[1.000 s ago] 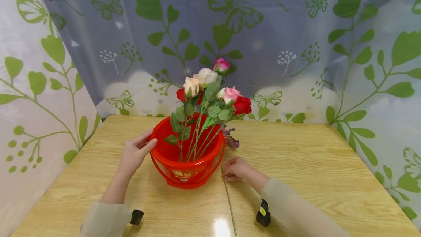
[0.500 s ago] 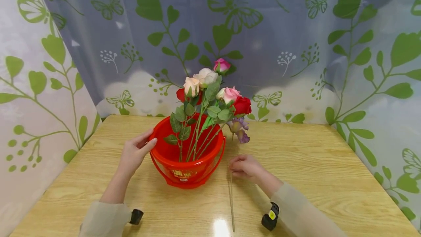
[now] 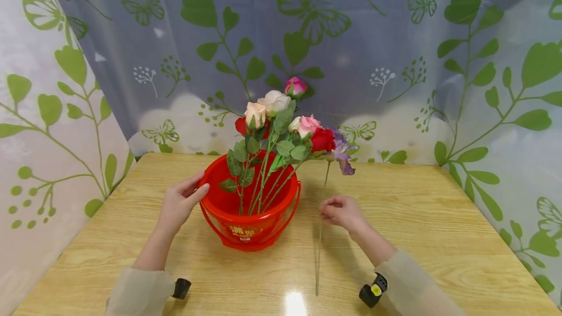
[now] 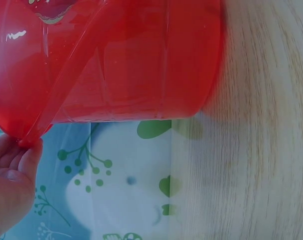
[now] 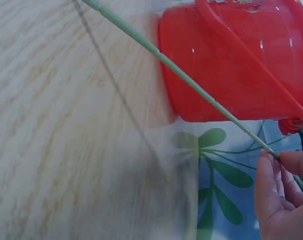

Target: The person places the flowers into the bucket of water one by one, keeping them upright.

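A red plastic bucket (image 3: pixel 252 228) stands on the table with several artificial roses leaning in it, among them a red rose (image 3: pixel 322 140) and a cream rose (image 3: pixel 256 115). At the bucket's left side, my left hand (image 3: pixel 177 206) holds the rim between thumb and fingers; in the left wrist view the left hand (image 4: pixel 14 175) is at the rim beside the bucket's handle. To the right of the bucket my right hand (image 3: pixel 344 216) pinches the long thin stem of a purple iris (image 3: pixel 344 152). Its bloom is partly behind the red rose. The right wrist view shows the stem (image 5: pixel 191 82) slanting above the table.
The wooden table (image 3: pixel 417 223) reaches back to a patterned curtain (image 3: pixel 364 77) with green leaves and butterflies. The bucket's red handle (image 3: pixel 290 218) hangs down in front. A black wrist camera (image 3: pixel 372 292) is strapped to the right wrist.
My right hand has moved right and slightly away from me, bringing the iris out from behind the bucket and raising its bloom. The left hand and the bucket have stayed put.
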Demonstrator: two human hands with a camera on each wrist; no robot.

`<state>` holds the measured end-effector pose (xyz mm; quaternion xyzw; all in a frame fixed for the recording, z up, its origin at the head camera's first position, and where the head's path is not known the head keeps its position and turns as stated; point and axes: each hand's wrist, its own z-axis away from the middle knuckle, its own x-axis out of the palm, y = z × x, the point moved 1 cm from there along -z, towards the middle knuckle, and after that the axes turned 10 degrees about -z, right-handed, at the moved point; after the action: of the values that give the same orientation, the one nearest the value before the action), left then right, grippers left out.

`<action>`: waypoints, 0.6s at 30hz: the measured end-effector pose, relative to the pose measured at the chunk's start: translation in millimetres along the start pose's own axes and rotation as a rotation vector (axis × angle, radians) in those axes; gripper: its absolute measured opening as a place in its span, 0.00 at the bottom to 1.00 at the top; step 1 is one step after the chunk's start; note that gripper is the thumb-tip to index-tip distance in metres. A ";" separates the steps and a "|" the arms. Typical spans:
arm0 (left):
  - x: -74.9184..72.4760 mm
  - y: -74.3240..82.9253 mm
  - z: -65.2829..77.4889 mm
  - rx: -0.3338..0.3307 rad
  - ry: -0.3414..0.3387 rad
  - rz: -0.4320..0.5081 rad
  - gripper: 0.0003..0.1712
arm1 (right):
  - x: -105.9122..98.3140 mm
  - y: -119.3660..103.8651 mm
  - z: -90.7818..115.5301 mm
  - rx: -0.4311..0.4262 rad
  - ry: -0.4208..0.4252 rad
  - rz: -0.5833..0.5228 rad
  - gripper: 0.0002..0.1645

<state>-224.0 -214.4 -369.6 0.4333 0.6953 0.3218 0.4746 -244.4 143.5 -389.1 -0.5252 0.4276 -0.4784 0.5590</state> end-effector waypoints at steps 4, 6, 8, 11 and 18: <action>0.1 0.6 -0.2 -0.003 0.001 -0.010 0.28 | -3.1 -7.7 5.9 -0.032 0.028 0.009 0.12; 0.1 0.5 -0.4 -0.004 0.000 -0.013 0.28 | -4.6 -11.8 8.7 -0.050 0.036 0.004 0.12; 0.3 0.5 -0.5 -0.006 -0.003 -0.013 0.28 | -6.5 -15.8 11.1 -0.070 0.038 0.008 0.12; 0.3 0.0 -0.3 -0.007 -0.004 -0.009 0.28 | -8.3 -22.8 14.7 -0.082 0.050 0.008 0.12; 0.5 -0.4 0.0 0.002 0.006 -0.008 0.28 | -9.0 -39.2 23.4 -0.132 0.062 0.009 0.09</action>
<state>-224.2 -214.1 -370.1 0.4300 0.6987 0.3207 0.4733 -226.4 157.0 -348.3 -0.5438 0.4776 -0.4629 0.5117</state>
